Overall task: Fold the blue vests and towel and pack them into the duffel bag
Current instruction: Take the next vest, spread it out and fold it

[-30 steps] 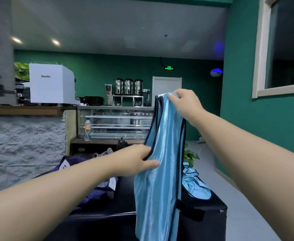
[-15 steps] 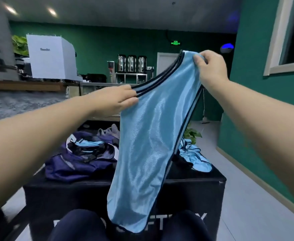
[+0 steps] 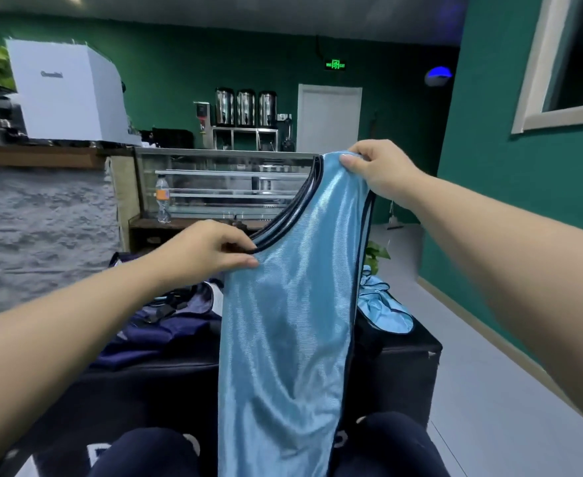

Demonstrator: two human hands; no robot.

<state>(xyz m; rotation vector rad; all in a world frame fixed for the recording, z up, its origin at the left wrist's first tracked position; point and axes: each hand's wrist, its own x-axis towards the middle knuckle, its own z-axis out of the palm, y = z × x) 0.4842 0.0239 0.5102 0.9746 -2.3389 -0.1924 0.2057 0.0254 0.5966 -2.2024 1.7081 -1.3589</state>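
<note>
A shiny light-blue vest [image 3: 290,325] with dark trim hangs in the air in front of me, above a black box [image 3: 396,366]. My right hand [image 3: 376,170] pinches its upper shoulder strap, held high. My left hand [image 3: 207,249] pinches the dark-trimmed edge lower and to the left. The vest's lower end drapes down between my knees. A second blue vest [image 3: 383,308] lies crumpled on the box's right far corner. A dark navy duffel bag [image 3: 159,325] lies open on the box's left side, partly hidden by my left arm and the vest.
The black box stands right in front of my knees. A stone-faced counter [image 3: 42,215] with a white machine [image 3: 66,94] is at the left, a glass display case [image 3: 221,184] behind. Grey floor [image 3: 483,390] runs along the green wall at the right, with a small plant [image 3: 374,256].
My view has tilted and both hands have come lower in the frame. The right hand dropped from high to mid-height, and the vest now hangs straighter.
</note>
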